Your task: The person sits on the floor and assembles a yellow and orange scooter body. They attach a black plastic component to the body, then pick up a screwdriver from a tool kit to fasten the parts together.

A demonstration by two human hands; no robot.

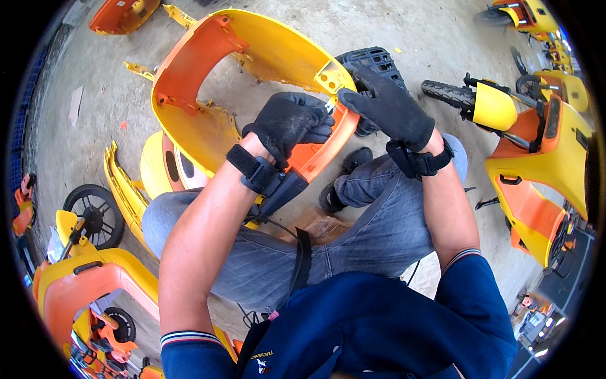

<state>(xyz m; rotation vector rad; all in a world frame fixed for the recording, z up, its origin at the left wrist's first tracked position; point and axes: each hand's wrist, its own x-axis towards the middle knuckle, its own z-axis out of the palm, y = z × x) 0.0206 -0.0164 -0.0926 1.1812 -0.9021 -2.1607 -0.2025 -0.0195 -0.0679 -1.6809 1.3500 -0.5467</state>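
A large scooter body shell (pixel 290 47), yellow with orange inner panels, rests in front of me, its rounded opening facing up. My left hand (pixel 290 123), in a black glove, is closed over the near right corner of the shell. A small shiny piece shows at its fingertips; what the fingers pinch is mostly hidden. Also gloved in black, my right hand (pixel 394 110) grips the shell's right edge, its thumb on the inner side by a yellow bracket (pixel 329 77). Both wrists carry black strapped-on devices.
Behind my right hand stands a black plastic crate (pixel 379 60). Yellow scooters (pixel 536 164) are parked at the right. At the left are a loose yellow trim piece (pixel 120 183), a black wheel (pixel 95 215) and another scooter frame (pixel 104 265). Brown cardboard (pixel 319 226) lies between my legs.
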